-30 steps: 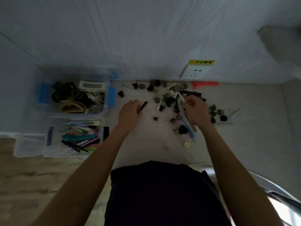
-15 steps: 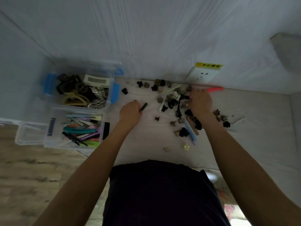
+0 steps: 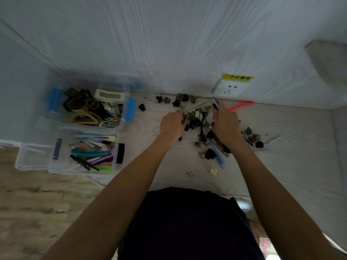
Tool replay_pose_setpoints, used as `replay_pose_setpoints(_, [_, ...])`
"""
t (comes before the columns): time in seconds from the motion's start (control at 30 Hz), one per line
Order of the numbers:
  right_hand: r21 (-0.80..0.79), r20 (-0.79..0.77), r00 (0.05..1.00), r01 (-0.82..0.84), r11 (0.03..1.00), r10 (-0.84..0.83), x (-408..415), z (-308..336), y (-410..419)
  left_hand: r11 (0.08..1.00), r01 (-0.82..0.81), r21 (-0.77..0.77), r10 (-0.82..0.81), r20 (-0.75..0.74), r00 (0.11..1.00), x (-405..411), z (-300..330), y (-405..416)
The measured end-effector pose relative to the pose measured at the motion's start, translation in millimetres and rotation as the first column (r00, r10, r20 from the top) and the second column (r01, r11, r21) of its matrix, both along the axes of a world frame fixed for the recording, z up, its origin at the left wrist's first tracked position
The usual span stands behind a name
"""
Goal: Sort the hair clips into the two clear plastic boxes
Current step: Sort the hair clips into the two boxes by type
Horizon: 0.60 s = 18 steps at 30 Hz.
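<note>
Both hands (image 3: 171,124) in clip pile (image 3: 199,124); 2 boxes (image 3: 127,102) left.

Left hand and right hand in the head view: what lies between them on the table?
Between the left hand and the right hand lies part of the pile of loose hair clips, mostly small black and brown claw clips, seen in the head view.

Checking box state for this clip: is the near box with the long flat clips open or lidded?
Open: the near box has no lid over its long clips.

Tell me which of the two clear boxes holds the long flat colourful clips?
The nearer box, with dark latches, holds the teal, purple and pink flat clips. The farther box, with blue latches, holds bulky claw clips instead.
</note>
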State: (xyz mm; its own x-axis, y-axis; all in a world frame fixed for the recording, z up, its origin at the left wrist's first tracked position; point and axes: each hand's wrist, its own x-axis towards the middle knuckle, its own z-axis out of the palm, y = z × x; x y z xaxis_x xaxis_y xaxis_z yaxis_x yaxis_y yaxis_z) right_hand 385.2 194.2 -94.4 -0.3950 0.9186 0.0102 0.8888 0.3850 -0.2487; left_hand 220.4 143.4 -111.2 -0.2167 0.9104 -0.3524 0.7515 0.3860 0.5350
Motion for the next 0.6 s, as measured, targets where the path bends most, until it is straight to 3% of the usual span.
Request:
replay_pose_setpoints(0.3, [-0.188, 0.231, 0.972, 0.078, 0.979, -0.033, -13, -9, -17, 0.995, 0.066, -0.071, -0.074, -0.111, 0.991, -7, 0, -12])
replay_pose_setpoints(0.6, [-0.138, 0.335, 0.940, 0.116, 0.984, -0.064, -31, -15, -29, 0.999, -0.015, 0.037, 0.016, -0.019, 1.000, -41, -5, -49])
